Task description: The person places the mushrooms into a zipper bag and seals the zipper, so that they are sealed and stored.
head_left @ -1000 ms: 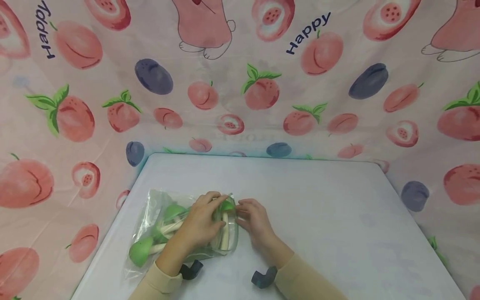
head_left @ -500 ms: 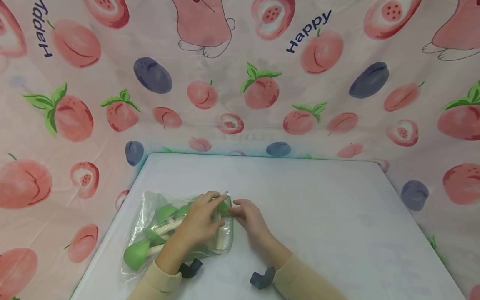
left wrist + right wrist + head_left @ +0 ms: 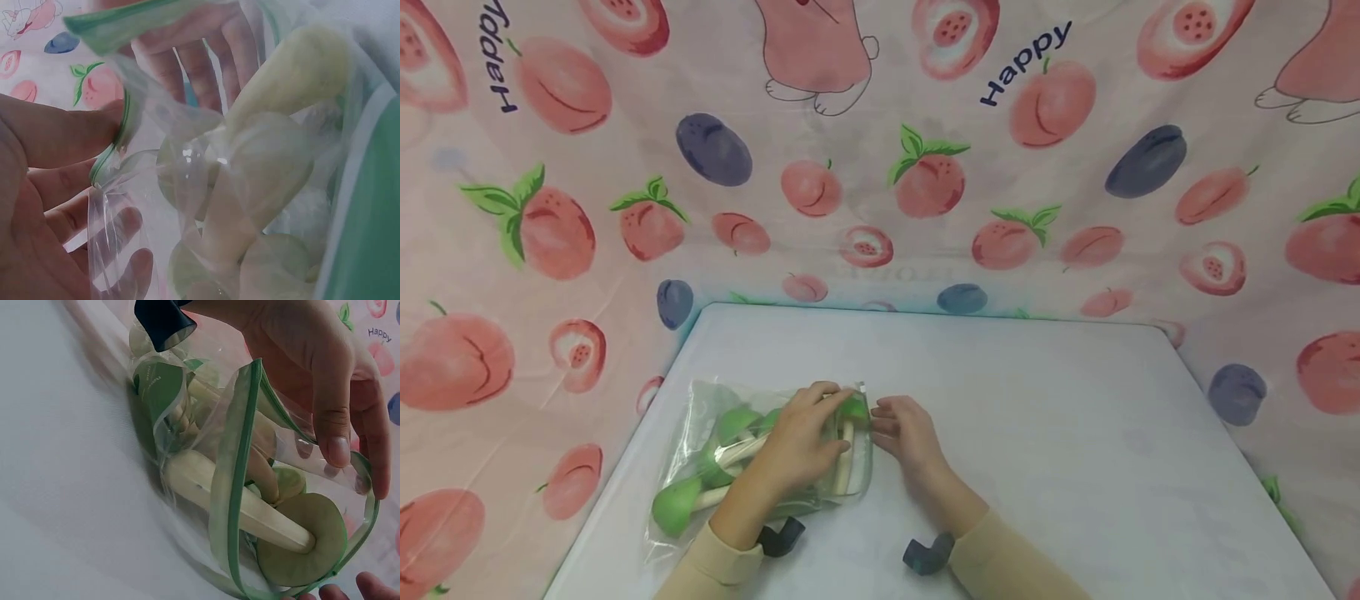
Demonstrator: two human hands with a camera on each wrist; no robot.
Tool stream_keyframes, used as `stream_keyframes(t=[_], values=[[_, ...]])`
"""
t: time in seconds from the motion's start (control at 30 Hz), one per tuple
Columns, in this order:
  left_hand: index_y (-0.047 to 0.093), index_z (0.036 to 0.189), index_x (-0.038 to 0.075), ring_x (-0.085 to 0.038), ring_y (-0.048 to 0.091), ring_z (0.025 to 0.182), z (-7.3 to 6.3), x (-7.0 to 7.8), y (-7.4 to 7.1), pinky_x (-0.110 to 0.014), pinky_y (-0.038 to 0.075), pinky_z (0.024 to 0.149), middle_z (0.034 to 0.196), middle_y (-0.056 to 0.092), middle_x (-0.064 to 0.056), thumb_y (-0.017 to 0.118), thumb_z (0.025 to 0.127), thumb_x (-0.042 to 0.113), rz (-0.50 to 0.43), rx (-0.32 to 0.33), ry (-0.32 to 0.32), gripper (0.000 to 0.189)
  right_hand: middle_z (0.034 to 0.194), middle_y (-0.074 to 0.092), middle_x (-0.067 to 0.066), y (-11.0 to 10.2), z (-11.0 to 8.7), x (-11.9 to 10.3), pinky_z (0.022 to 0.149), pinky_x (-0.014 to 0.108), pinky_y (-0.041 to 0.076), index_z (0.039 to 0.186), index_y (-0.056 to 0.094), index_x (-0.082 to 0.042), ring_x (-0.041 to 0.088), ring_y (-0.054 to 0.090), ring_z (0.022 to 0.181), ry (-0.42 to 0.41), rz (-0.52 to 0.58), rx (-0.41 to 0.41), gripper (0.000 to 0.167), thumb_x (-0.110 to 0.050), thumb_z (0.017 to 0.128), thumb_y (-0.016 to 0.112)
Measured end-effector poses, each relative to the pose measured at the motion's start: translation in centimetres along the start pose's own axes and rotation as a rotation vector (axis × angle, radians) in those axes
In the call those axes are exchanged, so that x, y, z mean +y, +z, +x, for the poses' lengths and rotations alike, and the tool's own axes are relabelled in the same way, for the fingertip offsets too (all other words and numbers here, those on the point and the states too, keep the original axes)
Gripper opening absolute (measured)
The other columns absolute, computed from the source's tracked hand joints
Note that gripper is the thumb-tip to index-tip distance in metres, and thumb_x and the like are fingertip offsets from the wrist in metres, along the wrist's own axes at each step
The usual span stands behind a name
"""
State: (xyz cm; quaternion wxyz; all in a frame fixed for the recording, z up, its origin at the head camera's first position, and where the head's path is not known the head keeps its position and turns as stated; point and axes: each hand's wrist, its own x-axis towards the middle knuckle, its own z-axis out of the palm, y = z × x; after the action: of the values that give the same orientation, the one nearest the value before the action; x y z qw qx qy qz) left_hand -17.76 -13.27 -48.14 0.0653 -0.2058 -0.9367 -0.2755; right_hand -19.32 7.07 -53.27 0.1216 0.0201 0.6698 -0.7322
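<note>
A clear zip bag [image 3: 698, 412] with a green zip strip [image 3: 240, 481] lies on the left part of the table, its mouth gaping to the right. Inside are several toy mushrooms [image 3: 676, 506] with green caps and pale stems. One mushroom [image 3: 275, 525] lies just within the mouth, stem crosswise to the opening. My left hand [image 3: 805, 446] grips the bag's upper edge, thumb on one side and fingers behind the film. Loosely bent fingers of my right hand [image 3: 913, 437] are at the mouth's right edge, holding nothing; its fingertips [image 3: 372, 587] show low in the right wrist view.
The white table [image 3: 1037, 433] extends right of the hands. Fruit-printed cloth [image 3: 865, 192] hangs behind and along both sides. Dark curved pieces [image 3: 928, 554] sit at both wrists, beside the beige sleeves [image 3: 1015, 554].
Half a second ago my right fingers reached left against the bag mouth and the bag shifted left; now they are back to the right and the mouth is wider. The left hand keeps its grip.
</note>
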Motion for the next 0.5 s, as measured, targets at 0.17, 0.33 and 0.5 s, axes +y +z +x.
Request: stream_keyframes(t=[0.17,0.33,0.5], values=[[0.064,0.149,0.016,-0.030,0.059,0.131,0.33,0.55,0.24,-0.053,0.052,0.110,0.144,0.063,-0.002,0.094,0.081,0.015,-0.042,-0.031,0.006,0.075,0.136,0.062,0.024,-0.43,0.13,-0.14,0.107,0.053,0.059,0.143,0.050,0.005,0.038,0.068,0.128,0.040,0.085,0.032,0.047,-0.030,0.114,0.039],[0.063,0.150,0.017,-0.030,0.059,0.132,0.51,0.90,0.53,-0.054,0.050,0.112,0.145,0.062,-0.002,0.094,0.082,0.016,-0.053,-0.053,0.019,0.075,0.132,0.062,0.019,-0.66,-0.03,-0.35,0.107,0.059,0.057,0.142,0.050,0.004,0.036,0.067,0.126,0.091,0.204,0.045,0.048,-0.034,0.113,0.042],[0.063,0.151,0.016,-0.030,0.058,0.134,0.55,1.04,0.76,-0.057,0.047,0.115,0.146,0.061,-0.002,0.093,0.083,0.016,-0.053,-0.066,0.019,0.075,0.140,0.058,0.024,-0.52,-0.32,-0.48,0.114,0.061,0.052,0.147,0.046,0.007,0.039,0.064,0.133,0.100,0.237,0.021,0.061,-0.043,0.113,0.037]])
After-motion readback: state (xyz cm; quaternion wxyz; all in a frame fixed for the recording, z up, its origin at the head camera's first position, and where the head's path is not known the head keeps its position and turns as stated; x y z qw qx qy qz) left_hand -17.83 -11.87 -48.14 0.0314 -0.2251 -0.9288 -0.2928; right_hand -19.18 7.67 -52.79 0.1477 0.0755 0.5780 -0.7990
